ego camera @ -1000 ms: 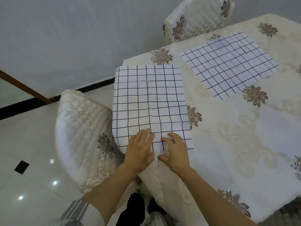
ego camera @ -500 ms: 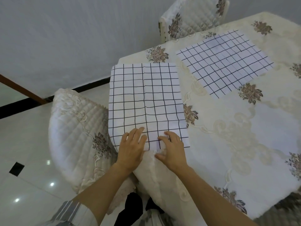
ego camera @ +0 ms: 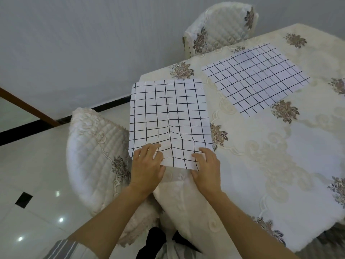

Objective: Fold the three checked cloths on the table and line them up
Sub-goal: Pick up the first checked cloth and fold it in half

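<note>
Barely started, judging by this. Spread open at the near left corner of the table (ego camera: 280, 165): the near checked cloth (ego camera: 169, 116), with its left side sticking out past the table edge above a quilted chair (ego camera: 97, 156). Pinched along its near edge by the left hand (ego camera: 147, 165) at one corner and the right hand (ego camera: 207, 169) at the other, fingers on top, thumbs tucked under, edge lifted a bit. Looks like the start of fold number one. Further back toward the far right edge, a second checked cloth (ego camera: 255, 79), flat and unfolded. No sign of the third in view. So: zero folds finished, no lining up yet.
</note>
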